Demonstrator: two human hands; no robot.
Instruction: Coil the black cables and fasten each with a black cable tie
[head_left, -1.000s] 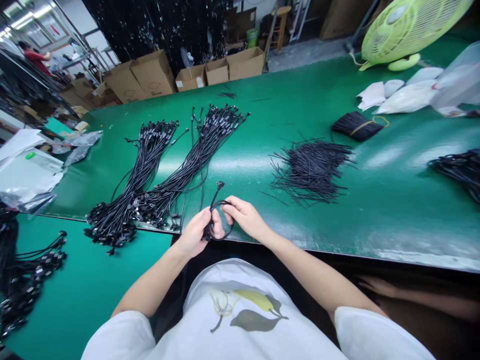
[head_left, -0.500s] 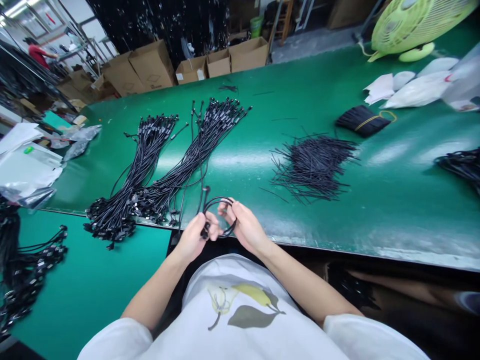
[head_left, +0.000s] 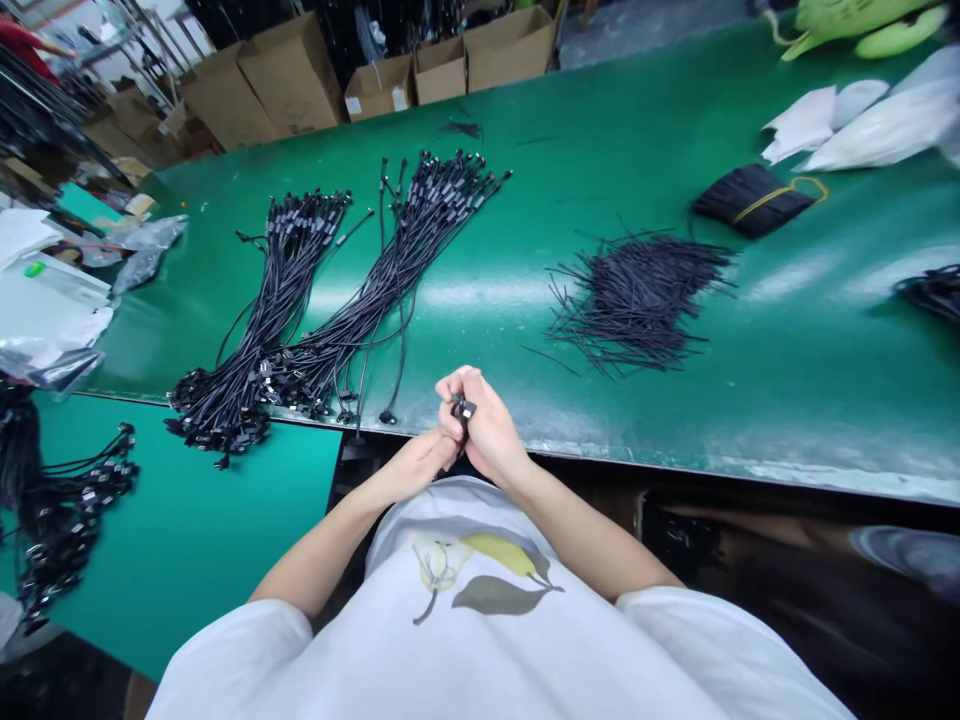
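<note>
Close to my body, at the table's front edge, my right hand [head_left: 484,425] is closed around a black cable [head_left: 465,410], with a connector showing between the fingers. My left hand [head_left: 424,460] presses against it from the left, its fingers together on the lower part of the cable. Most of the cable is hidden by the hands. To the left lie two bundles of black cables, a left bundle [head_left: 281,290] and a right bundle [head_left: 397,265]. A pile of short black ties [head_left: 645,295] lies to the right.
The green table [head_left: 480,330] carries a banded black bundle [head_left: 757,200], white bags [head_left: 877,130] and a green fan's base [head_left: 862,30]. More cables [head_left: 67,510] lie on a lower green surface. Cardboard boxes [head_left: 292,75] stand behind; a person's red sleeve [head_left: 26,45] shows far left.
The cable loop held open between both hands has been gathered into my right hand. My hands have come together, and the view has tilted down.
</note>
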